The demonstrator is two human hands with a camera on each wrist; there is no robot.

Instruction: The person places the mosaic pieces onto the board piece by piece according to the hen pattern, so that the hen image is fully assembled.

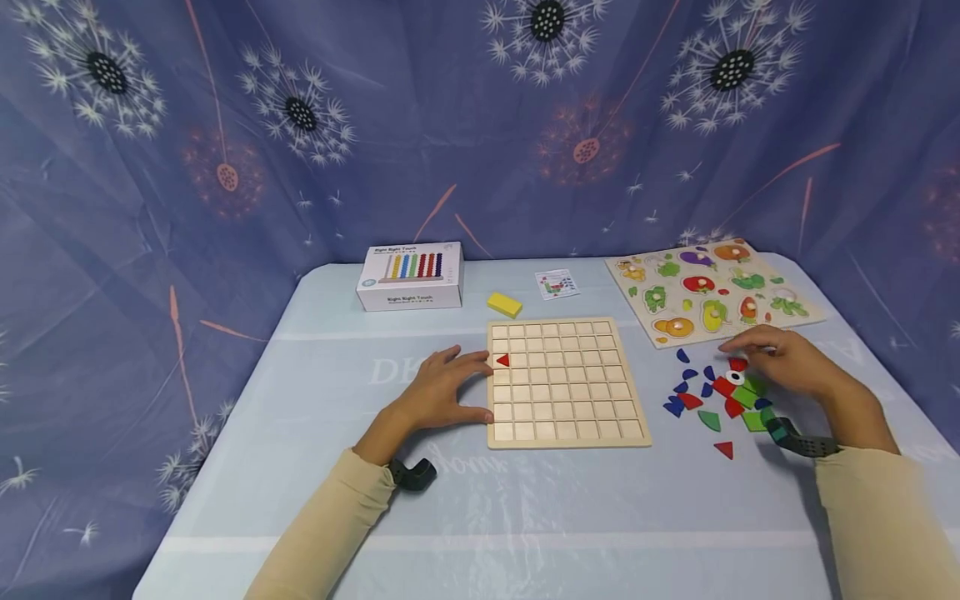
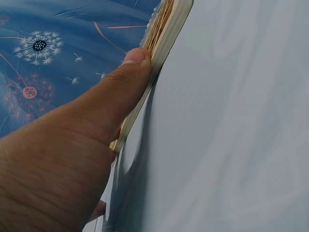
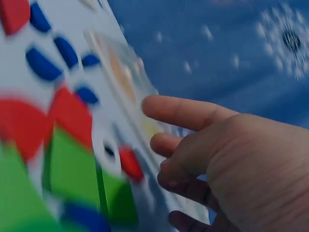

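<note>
A wooden grid board (image 1: pixel 562 383) lies mid-table with a red triangle (image 1: pixel 503 360) in a cell near its left edge. My left hand (image 1: pixel 442 390) touches that left edge, thumb and fingers spread apart; in the left wrist view the thumb presses on the board's rim (image 2: pixel 166 46). Over the right side of a loose spread of coloured pieces hovers my right hand (image 1: pixel 787 360), its fingers loosely bent. No piece shows between those fingers in the right wrist view. Beneath it lie green squares (image 3: pixel 72 166), a red square (image 3: pixel 71 116), blue half-rounds (image 3: pixel 43 64) and a white ring-like eye piece (image 3: pixel 106 151).
A vegetable puzzle board (image 1: pixel 716 292) stands at the back right, behind the pieces. Along the back are a white box (image 1: pixel 411 279), a yellow block (image 1: pixel 504 305) and a small printed card (image 1: pixel 557 284). Another red triangle (image 1: pixel 724 450) lies nearer the front.
</note>
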